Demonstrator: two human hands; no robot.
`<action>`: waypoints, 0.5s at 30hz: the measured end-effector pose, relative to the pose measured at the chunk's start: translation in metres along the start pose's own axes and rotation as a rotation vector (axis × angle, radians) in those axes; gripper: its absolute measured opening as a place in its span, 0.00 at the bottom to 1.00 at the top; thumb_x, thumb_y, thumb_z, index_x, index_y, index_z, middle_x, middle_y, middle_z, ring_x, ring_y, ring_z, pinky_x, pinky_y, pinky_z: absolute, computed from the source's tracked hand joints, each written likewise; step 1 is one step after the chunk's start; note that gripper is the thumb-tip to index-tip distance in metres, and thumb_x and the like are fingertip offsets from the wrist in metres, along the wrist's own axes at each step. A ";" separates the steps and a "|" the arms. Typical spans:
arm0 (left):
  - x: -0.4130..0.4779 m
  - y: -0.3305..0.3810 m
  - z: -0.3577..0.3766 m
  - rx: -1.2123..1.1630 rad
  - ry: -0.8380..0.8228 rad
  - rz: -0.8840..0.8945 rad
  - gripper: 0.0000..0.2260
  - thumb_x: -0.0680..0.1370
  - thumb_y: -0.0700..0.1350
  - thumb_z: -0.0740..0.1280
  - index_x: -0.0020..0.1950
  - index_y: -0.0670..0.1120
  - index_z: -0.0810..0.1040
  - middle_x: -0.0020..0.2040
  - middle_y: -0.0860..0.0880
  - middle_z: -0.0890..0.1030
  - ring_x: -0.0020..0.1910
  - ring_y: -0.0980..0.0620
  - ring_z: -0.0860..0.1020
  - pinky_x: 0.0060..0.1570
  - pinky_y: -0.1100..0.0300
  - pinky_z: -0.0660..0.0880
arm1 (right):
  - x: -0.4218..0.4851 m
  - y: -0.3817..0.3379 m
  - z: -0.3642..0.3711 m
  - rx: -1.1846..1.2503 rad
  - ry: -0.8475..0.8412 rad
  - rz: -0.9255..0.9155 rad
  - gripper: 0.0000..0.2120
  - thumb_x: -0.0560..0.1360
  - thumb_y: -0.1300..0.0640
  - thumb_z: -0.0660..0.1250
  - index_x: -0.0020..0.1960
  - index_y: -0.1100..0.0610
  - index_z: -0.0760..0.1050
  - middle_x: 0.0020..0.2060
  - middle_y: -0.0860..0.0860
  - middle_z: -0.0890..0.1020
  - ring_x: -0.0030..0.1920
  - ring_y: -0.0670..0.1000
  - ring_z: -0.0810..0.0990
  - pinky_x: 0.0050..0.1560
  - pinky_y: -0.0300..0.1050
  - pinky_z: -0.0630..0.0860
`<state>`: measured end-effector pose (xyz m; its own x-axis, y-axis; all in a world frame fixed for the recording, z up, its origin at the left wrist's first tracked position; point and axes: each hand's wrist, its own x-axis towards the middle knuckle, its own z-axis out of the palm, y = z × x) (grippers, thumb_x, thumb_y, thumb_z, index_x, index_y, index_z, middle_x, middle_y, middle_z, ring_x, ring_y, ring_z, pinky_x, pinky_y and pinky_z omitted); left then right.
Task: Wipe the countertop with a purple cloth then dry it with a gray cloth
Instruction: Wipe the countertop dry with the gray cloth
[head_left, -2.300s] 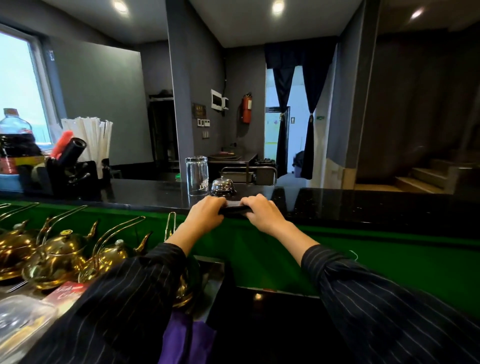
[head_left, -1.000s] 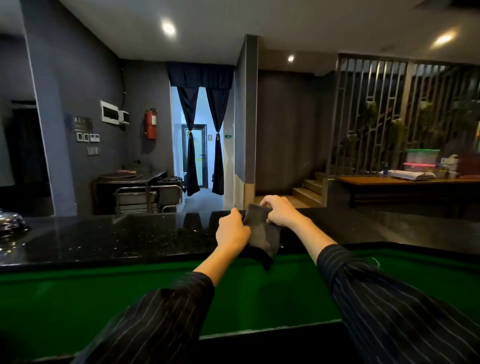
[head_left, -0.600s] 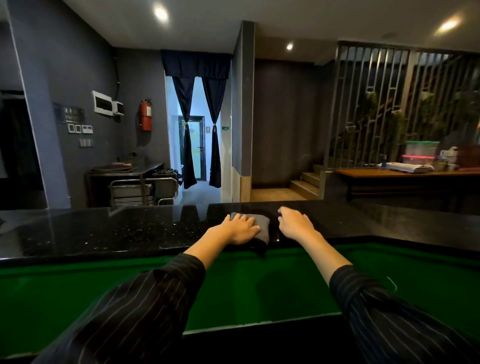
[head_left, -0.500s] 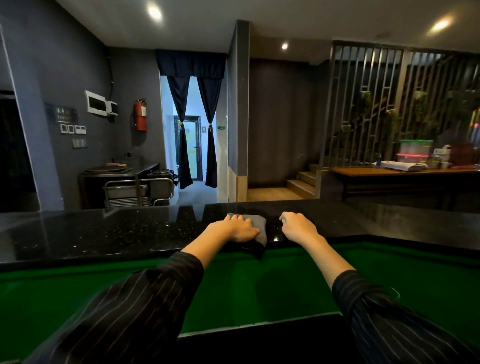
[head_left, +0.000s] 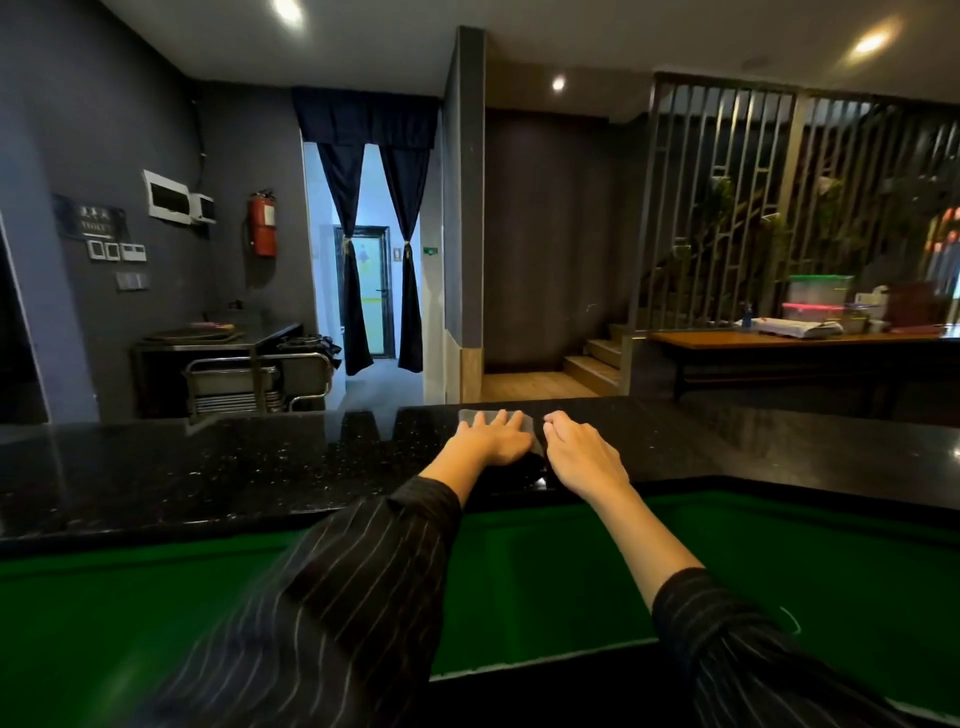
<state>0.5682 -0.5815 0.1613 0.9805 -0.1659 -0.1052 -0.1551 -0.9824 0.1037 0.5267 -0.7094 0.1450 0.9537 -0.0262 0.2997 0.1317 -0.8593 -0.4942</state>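
A small gray cloth (head_left: 470, 417) lies flat on the glossy black speckled countertop (head_left: 234, 467), close to its far edge. My left hand (head_left: 491, 441) presses down on it with flat, spread fingers and covers most of it. Only the cloth's far left corner and a strip on the right show. My right hand (head_left: 584, 457) rests on the counter just right of the cloth with loosely curled fingers and nothing in it. No purple cloth is in view.
A green panel (head_left: 571, 571) drops below the counter's near edge. Beyond the counter stand a steel trolley (head_left: 254, 379), steps (head_left: 592, 364) and a wooden table (head_left: 779, 340) with plastic containers.
Both hands held the cloth up a second ago; it was then laid flat, and my right hand let go. My left hand has since pushed it toward the counter's far edge.
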 end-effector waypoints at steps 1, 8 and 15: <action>0.001 -0.012 -0.002 -0.024 0.002 -0.046 0.28 0.80 0.57 0.48 0.78 0.51 0.44 0.80 0.47 0.45 0.77 0.38 0.44 0.74 0.37 0.43 | 0.001 0.002 0.001 -0.025 -0.017 0.001 0.20 0.82 0.49 0.46 0.68 0.52 0.68 0.62 0.57 0.77 0.61 0.59 0.75 0.57 0.54 0.71; -0.032 -0.083 -0.006 -0.061 0.050 -0.175 0.29 0.80 0.59 0.47 0.78 0.49 0.48 0.80 0.46 0.47 0.77 0.37 0.46 0.74 0.37 0.45 | -0.001 -0.007 0.002 -0.208 -0.051 -0.052 0.18 0.81 0.53 0.52 0.65 0.55 0.73 0.60 0.55 0.79 0.59 0.56 0.77 0.55 0.53 0.73; -0.074 -0.017 0.008 0.040 0.046 0.034 0.26 0.81 0.56 0.47 0.78 0.50 0.48 0.80 0.47 0.47 0.77 0.36 0.45 0.74 0.37 0.44 | -0.002 -0.058 0.007 0.227 0.084 0.114 0.15 0.80 0.57 0.57 0.62 0.59 0.75 0.60 0.59 0.79 0.60 0.59 0.77 0.57 0.51 0.75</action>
<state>0.4968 -0.5536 0.1591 0.9789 -0.1962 -0.0567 -0.1923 -0.9791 0.0664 0.5194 -0.6560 0.1674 0.9411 -0.1669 0.2941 0.0911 -0.7123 -0.6960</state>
